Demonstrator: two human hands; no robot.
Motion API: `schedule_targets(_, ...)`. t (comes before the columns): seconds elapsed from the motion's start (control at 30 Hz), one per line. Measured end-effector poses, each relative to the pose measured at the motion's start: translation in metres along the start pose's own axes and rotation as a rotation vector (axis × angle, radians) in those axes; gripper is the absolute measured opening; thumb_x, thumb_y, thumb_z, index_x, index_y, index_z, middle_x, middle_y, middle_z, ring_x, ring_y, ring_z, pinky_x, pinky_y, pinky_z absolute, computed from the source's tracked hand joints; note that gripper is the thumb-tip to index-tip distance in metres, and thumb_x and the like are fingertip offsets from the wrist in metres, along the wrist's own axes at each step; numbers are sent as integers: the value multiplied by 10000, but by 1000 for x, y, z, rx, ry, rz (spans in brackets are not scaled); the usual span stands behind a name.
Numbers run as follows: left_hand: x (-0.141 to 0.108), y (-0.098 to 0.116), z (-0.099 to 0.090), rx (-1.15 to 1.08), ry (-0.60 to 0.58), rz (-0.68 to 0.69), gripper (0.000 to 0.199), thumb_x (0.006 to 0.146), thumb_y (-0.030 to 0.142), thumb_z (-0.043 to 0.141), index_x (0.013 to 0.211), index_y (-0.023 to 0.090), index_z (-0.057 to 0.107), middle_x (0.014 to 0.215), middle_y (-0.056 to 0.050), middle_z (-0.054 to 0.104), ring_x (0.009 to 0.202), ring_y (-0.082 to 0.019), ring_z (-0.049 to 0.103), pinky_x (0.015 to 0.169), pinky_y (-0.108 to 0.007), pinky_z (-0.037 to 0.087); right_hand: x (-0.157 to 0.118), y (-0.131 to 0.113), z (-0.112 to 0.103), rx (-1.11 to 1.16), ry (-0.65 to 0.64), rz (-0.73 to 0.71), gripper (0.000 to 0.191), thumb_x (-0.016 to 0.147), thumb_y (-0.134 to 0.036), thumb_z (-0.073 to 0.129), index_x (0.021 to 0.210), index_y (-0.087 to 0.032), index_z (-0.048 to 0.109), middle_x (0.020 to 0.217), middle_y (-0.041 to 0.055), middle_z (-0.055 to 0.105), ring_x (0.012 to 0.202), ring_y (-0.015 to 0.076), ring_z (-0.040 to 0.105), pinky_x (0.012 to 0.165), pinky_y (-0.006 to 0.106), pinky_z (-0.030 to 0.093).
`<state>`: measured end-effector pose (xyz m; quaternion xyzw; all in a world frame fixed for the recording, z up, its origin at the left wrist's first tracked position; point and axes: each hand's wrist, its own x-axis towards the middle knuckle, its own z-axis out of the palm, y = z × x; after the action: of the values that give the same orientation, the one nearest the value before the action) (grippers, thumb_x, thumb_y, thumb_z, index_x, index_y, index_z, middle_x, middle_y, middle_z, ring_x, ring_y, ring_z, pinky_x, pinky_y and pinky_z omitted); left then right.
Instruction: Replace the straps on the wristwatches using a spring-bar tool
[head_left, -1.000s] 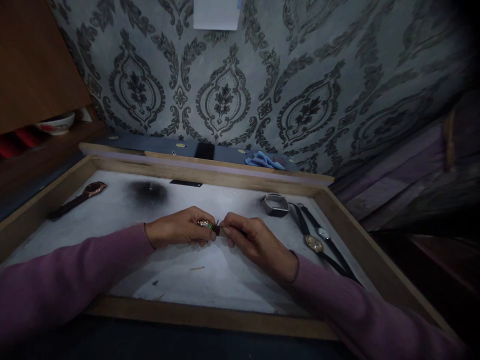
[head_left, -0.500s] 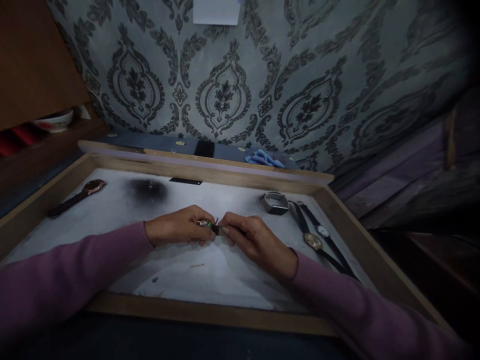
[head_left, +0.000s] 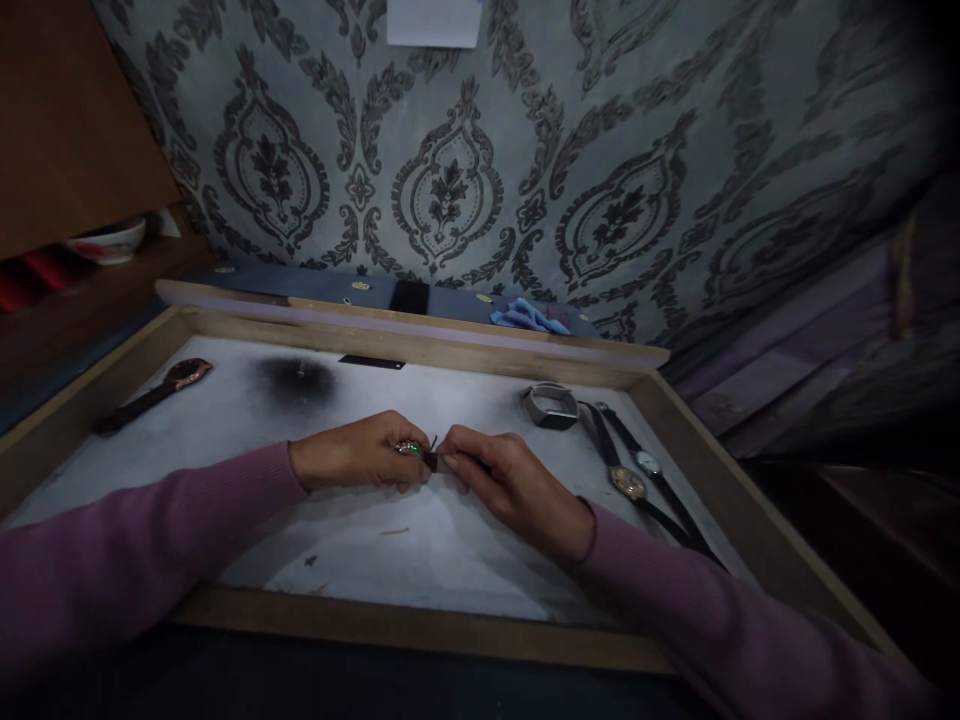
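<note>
Over the middle of the tray, my left hand (head_left: 367,450) is closed around a wristwatch (head_left: 409,449). Its shiny case shows a green glint between thumb and forefinger. A short piece of dark strap (head_left: 430,460) sticks out from the case toward my right hand (head_left: 499,475). The right thumb and forefinger are pinched together at the end of this strap, and the other fingers are curled. A thin dark sliver stands up between the two hands. Most of the watch is hidden by the left fingers.
A wooden-framed tray (head_left: 420,633) with a white bottom surrounds the work. At right lie a silver square-cased piece (head_left: 551,405), a gold-cased watch (head_left: 628,483) and a white-dialled watch (head_left: 647,463). A brown watch (head_left: 187,373) lies left. A blue cloth (head_left: 529,316) rests behind.
Both hands stay in nearly the same place. The watch has tilted slightly in the left fingers, and less strap shows next to the right fingertips.
</note>
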<state>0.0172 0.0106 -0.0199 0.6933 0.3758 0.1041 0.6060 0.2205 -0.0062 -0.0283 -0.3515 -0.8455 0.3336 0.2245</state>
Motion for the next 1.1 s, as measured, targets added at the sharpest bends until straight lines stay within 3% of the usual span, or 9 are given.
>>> schedule_targets(0.7,-3,7,2,80,-7,40,135,754,234,509,634,171,501,555,69,410,517,-80,329,520,-234,277,0,2,2,31,-3,-19,209,913,-150,427,709,-185,457,558,-52,469,497,70,415,530,202,326)
schedule_targets(1.1,-3,7,0,83,-8,-2,131,756,241,512,648,167,513,538,73,410,492,-73,340,491,-227,265,0,5,3,-2,-4,-29,156,919,-150,422,790,-178,505,587,-40,530,522,80,485,554,193,362)
